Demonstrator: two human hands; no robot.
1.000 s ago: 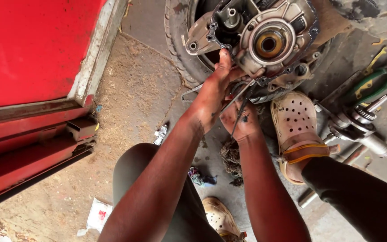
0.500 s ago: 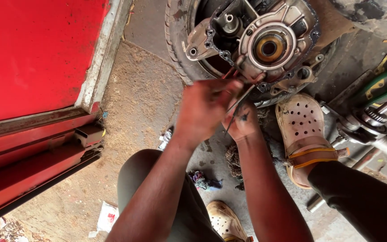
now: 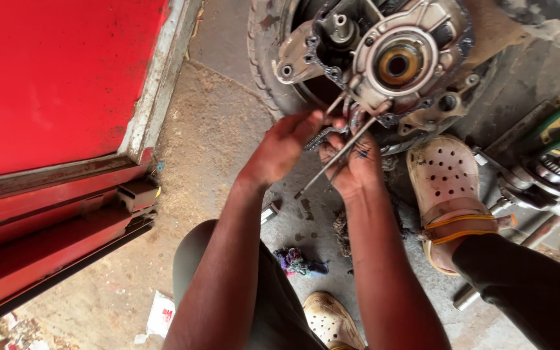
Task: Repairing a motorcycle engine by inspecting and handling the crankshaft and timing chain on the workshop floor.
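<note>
Just below the engine case [image 3: 390, 58], both hands grip thin metal rods [image 3: 335, 159]: left hand [image 3: 283, 149] pinching the upper ends, right hand [image 3: 358, 170] curled around the shafts. Tyre [image 3: 267, 52] close above; cream clog [image 3: 445, 188] crowds right; bare floor [image 3: 215, 142] open left toward red door [image 3: 53, 84].

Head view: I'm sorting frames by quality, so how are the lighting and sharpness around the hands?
Head view: soft, even daylight, no glare; left hand, right hand and thin metal rod reasonably sharp; engine casing clear; straight edges bow slightly toward the frame corners.
</note>
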